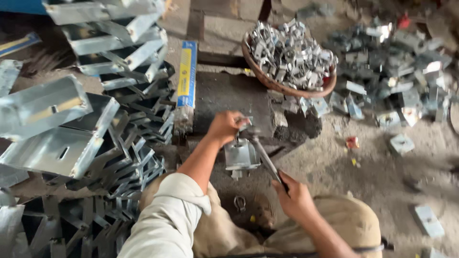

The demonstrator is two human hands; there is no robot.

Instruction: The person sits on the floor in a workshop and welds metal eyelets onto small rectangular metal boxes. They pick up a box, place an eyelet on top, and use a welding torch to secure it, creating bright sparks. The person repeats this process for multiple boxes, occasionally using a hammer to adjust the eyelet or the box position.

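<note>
**Both hands at the bracket on the block**

While the left arm reaches forward from a rolled pale sleeve, its elbow bent and forearm angled up to the right, the left hand is curled shut over the top of a small metal bracket. That bracket sits at the near edge of a dark, worn block serving as the counter, just below the left hand's knuckles. The right hand sits lower and nearer the body, wrist bent inward, fingers wrapped tight around the handle of a slim dark tool. The tool slants up and left from that grip, its head meeting the bracket beside the left hand.

A long, flat packet, blue with a yellow band down its length, lies upright along the block's left side, thin rods spilling from its lower end. Behind the block stands a round brown basket heaped with shiny clamps. Stacked galvanised channels fill the left, and loose metal pieces are scattered over the dirt floor to the right. A small ring lies on the ground between the knees.
</note>
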